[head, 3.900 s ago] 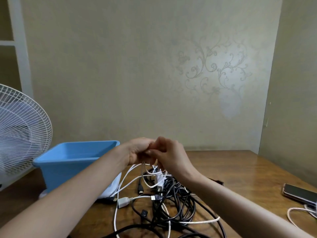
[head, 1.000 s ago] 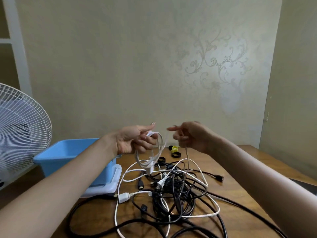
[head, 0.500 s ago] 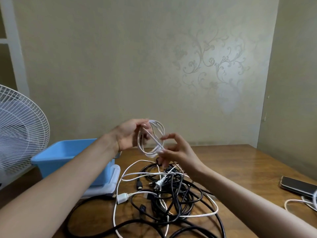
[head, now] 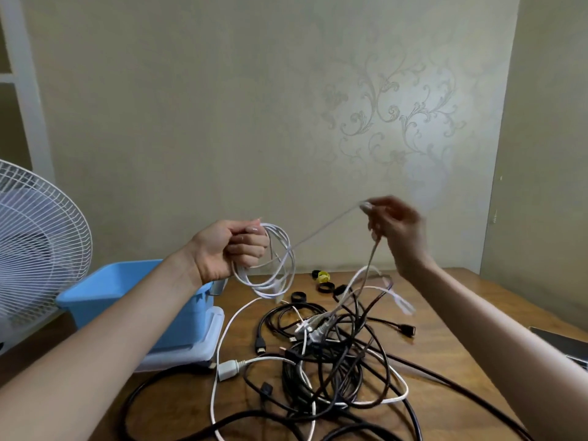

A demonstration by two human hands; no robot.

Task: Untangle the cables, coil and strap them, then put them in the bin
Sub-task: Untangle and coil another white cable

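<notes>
White cable [head: 290, 259] is held partly coiled above the worktop [head: 461, 313], just in front of the blue bin [head: 127, 281]. The loops are enclosed by the grip of the left hand [head: 227, 246], with the fingers curled tightly round them. A taut run is led from the coil up to the right hand [head: 394, 227], which is raised and blurred; its grip is pinched on the cable. From there the cable is suspended down into the tangle of black and white cables [head: 334, 361] spread on the worktop. Strap rings [head: 323, 276], black and yellow, are located just behind the tangle. A fan [head: 38, 243] is positioned left of the bin.
</notes>
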